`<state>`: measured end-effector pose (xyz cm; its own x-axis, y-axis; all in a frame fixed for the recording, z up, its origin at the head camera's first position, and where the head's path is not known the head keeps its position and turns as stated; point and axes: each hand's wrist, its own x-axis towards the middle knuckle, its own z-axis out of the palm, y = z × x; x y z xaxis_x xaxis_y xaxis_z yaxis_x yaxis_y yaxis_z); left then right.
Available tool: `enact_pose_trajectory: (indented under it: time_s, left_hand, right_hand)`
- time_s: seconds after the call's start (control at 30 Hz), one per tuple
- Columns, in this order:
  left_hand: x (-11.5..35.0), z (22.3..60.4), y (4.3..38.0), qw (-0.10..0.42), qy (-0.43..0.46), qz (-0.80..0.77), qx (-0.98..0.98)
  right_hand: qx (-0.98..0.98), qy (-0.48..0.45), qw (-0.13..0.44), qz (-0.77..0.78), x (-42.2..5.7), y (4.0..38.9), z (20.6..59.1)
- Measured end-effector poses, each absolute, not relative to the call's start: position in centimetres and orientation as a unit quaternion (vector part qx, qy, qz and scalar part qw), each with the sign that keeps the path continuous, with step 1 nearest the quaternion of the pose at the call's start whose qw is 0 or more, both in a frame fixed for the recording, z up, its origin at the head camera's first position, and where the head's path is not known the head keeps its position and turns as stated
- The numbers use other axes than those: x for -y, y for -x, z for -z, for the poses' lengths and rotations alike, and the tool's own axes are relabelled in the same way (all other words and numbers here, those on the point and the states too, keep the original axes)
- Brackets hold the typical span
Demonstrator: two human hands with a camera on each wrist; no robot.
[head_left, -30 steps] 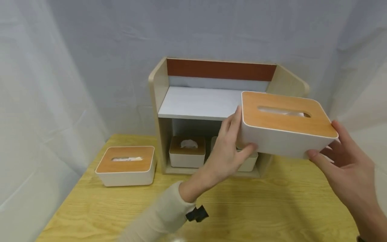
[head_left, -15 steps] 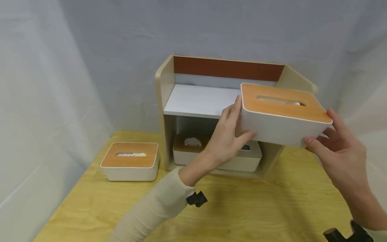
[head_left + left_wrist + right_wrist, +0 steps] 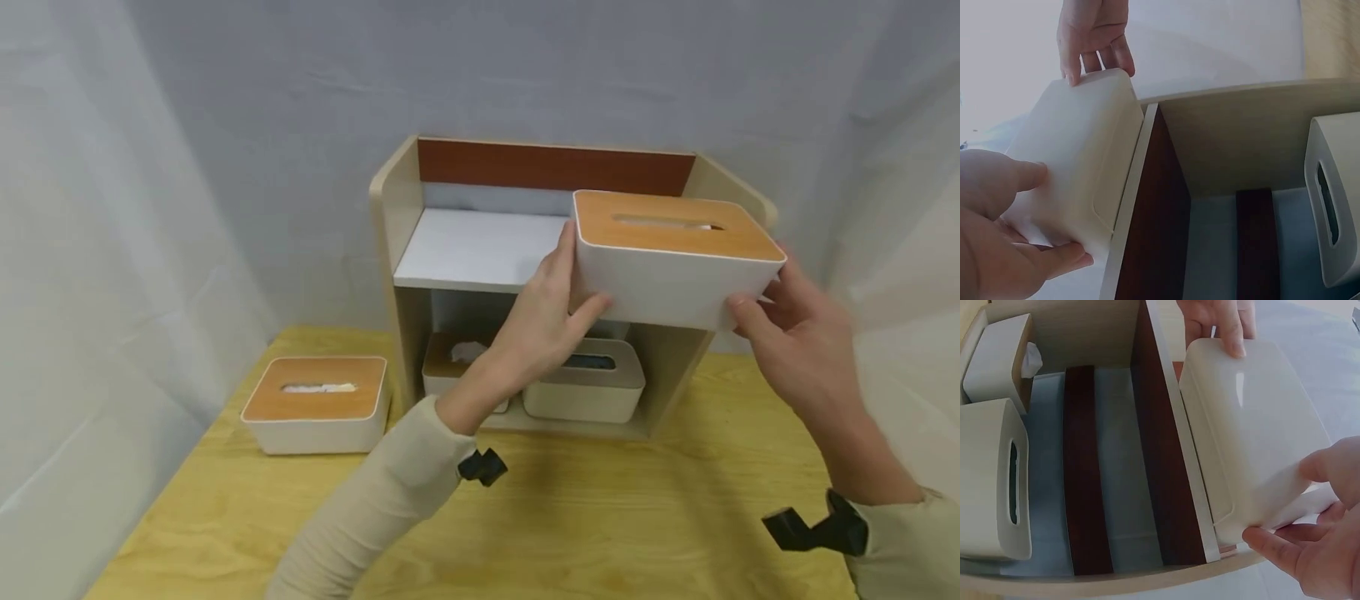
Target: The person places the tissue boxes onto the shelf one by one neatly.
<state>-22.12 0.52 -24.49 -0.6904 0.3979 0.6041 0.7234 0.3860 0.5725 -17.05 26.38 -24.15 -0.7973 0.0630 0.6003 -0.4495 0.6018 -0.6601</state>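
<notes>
A white tissue box (image 3: pixel 667 283) with an orange wood-look lid is held level between my two hands, at the right front of the shelf unit's (image 3: pixel 480 250) upper board. My left hand (image 3: pixel 543 321) grips its left end, thumb on the front face. At the opposite end my right hand (image 3: pixel 802 333) holds it, thumb at the lower front corner. Both wrist views show the box's pale underside (image 3: pixel 1079 137) close beside the edge of the upper board (image 3: pixel 1179 437), with fingers of both hands on it.
In the lower compartment stand a smaller tissue box (image 3: pixel 442 379), partly behind my left arm, and a tissue box with a grey-brown lid (image 3: pixel 585 400). Another orange-lidded tissue box (image 3: pixel 315 433) rests on the wooden table (image 3: pixel 600 517), left of the unit.
Both hands have carried the tissue box leftward and up toward the upper board. The grey-brown-lidded box below shows more fully now.
</notes>
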Motion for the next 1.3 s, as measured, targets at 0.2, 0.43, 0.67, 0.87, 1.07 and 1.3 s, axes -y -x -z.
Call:
enact_pose_trajectory:
  time_s: [0.2,0.43,0.67,0.87,1.07,1.3]
  left_hand:
    - [0.1,24.6,23.1,0.183,0.333,0.448,0.809]
    - [0.4,24.2,23.8,0.166,0.297,0.458,0.821]
    - [0.3,23.9,24.2,0.149,0.266,0.449,0.840]
    - [0.1,23.7,24.8,0.151,0.239,0.442,0.852]
    - [-0.4,23.6,25.5,0.158,0.221,0.428,0.862]
    - [-0.7,24.1,25.9,0.149,0.207,0.422,0.870]
  right_hand:
    - [0.847,-0.108,0.311,-0.417,-25.6,18.1,24.3]
    - [0.837,-0.064,0.328,-0.433,-24.7,19.2,24.1]
    - [0.815,-0.023,0.373,-0.442,-23.7,20.2,24.4]
    - [0.824,0.002,0.368,-0.431,-22.6,21.4,24.5]
    - [0.822,0.000,0.340,-0.457,-21.8,22.2,24.8]
    - [0.852,-0.015,0.296,-0.432,-21.6,22.0,25.2]
